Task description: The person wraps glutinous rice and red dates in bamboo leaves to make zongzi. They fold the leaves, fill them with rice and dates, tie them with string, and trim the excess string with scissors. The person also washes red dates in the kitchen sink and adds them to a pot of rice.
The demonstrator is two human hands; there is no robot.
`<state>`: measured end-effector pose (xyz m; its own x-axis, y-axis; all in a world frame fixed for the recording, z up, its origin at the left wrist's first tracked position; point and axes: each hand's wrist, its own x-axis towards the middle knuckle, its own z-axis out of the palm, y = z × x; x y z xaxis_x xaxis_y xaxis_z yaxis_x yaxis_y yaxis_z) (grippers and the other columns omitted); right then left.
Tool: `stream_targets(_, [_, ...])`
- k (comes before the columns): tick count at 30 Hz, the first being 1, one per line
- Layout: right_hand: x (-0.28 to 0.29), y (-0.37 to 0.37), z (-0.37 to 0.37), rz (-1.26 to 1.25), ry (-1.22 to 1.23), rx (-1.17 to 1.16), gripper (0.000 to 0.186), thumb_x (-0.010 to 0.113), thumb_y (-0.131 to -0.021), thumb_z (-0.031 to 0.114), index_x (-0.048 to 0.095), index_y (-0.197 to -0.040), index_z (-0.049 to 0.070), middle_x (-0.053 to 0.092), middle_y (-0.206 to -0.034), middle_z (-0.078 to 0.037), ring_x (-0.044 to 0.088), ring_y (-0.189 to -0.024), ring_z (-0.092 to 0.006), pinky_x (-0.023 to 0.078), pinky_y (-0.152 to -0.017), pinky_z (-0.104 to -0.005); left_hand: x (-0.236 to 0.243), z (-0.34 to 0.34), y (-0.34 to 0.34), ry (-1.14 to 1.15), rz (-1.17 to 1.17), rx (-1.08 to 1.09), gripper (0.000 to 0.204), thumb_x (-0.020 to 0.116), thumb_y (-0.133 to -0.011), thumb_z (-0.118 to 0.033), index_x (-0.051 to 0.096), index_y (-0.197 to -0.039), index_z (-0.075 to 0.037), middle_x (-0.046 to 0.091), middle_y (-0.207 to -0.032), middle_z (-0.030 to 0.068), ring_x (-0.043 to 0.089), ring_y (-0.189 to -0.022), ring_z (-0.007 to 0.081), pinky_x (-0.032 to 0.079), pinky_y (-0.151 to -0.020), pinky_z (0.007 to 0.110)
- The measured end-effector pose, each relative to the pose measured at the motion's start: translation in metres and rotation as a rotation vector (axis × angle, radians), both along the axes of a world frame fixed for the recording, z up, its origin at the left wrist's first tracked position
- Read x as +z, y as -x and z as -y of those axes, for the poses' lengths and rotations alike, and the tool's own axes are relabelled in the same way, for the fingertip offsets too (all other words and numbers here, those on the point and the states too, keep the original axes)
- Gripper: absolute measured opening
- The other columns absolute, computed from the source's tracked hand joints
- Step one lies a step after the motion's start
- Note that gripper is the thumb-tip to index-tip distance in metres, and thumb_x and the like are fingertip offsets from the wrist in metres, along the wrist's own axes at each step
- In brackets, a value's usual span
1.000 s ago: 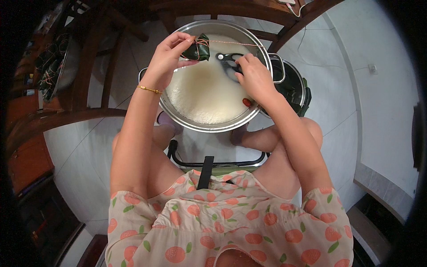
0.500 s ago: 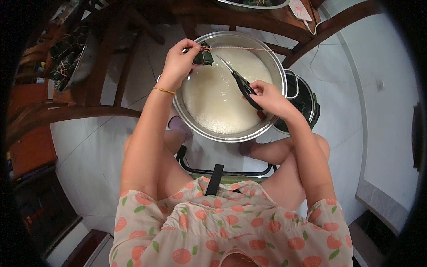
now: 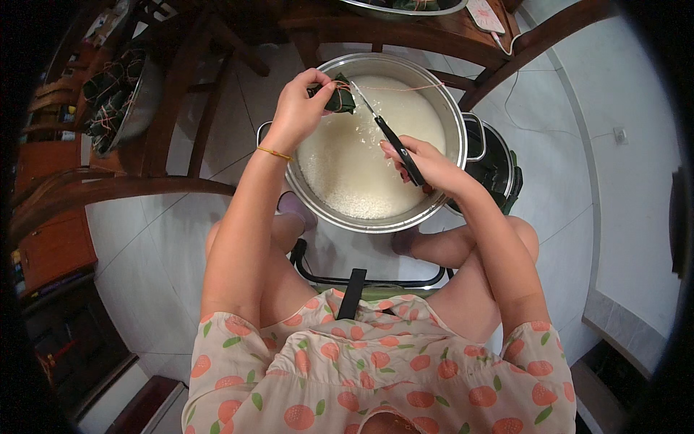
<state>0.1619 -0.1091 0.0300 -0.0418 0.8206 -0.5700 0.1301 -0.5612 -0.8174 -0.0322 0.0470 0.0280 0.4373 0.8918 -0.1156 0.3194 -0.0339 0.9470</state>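
My left hand (image 3: 298, 106) holds a dark-green leaf-wrapped bundle (image 3: 340, 95) between thumb and fingers, over the upper left of a large steel pot (image 3: 311, 200). A thin reddish string (image 3: 410, 89) runs from the bundle to the pot's right rim. In my right hand (image 3: 426, 164) are black-handled scissors (image 3: 394, 142), their blades angled up beside the bundle, close to the string. Pale rice in milky water (image 3: 350, 177) fills much of the pot below. A small red-brown fruit (image 3: 426, 189) shows partly under my right hand.
A second pot (image 3: 499, 195) with dark leaves stands behind the big one's right. Wooden chairs (image 3: 108, 184) hold metal basins: several bundles (image 3: 108, 108) at left, more at the top. A white device (image 3: 483, 16) with a cable sits top right. My knees flank a black frame (image 3: 376, 282).
My right hand has moved down and turned, swinging the scissors so their blades now point up at the bundle. The view has shifted, showing more of the upper chair.
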Motion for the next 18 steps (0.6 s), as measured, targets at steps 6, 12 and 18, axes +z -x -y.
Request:
stream_targets(6, [-0.006,0.007,-0.002,0.014,-0.069,-0.023,0.054,0.065,-0.089,0.057,0.064,-0.091,0.002,0.054,-0.070,0.001,0.050,-0.064,-0.0068,0.040,-0.055,-0.0233,-0.005,0.004,-0.003,0.002,0.021,-0.071,0.015,0.063,-0.093,-0.015,0.060,-0.092,-0.001,0.064,-0.080,0.0053,0.060,-0.066,0.0110,0.049,-0.059,0.026])
stream_targets(12, [-0.005,0.012,-0.003,-0.022,-0.030,-0.077,0.051,0.066,-0.089,0.055,0.063,-0.085,0.004,0.054,-0.066,0.000,0.054,-0.056,-0.0087,0.043,-0.052,-0.0240,-0.006,0.003,-0.002,0.004,-0.048,-0.099,0.014,0.063,-0.094,-0.016,0.061,-0.092,-0.002,0.064,-0.086,0.0048,0.061,-0.070,0.0109,0.052,-0.062,0.026])
stream_targets(18, [-0.006,0.010,-0.004,-0.011,-0.006,-0.077,0.052,0.066,-0.089,0.053,0.061,-0.083,0.002,0.056,-0.065,-0.003,0.057,-0.055,-0.0116,0.047,-0.052,-0.0261,-0.004,0.001,0.001,0.031,-0.072,-0.099,0.013,0.063,-0.094,-0.015,0.062,-0.094,-0.003,0.065,-0.090,0.0047,0.062,-0.075,0.0106,0.054,-0.063,0.026])
